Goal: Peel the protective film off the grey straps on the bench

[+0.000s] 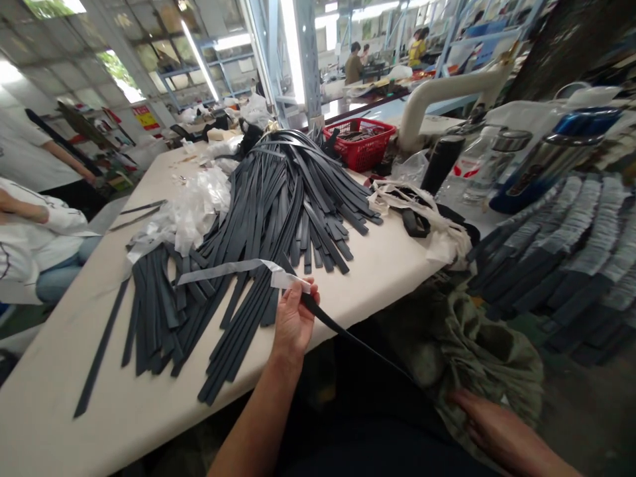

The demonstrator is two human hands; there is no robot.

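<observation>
The right hand [497,430] lies flat and open on a crumpled olive-green cloth [477,358]; the left hand [293,321] pinches a long dark grey strap [348,334] at the edge of the white table [387,265], with a clear film strip [223,269] trailing from the strap; behind it lies a heap of similar dark straps [278,199]; farther off stands a red plastic basket [360,142].

The right hand [497,427] is cut by the bottom edge, grip unreadable; the dark strap [348,334] vanishes against dark clothing [362,424]; a co-worker [34,245] is cropped at left
</observation>
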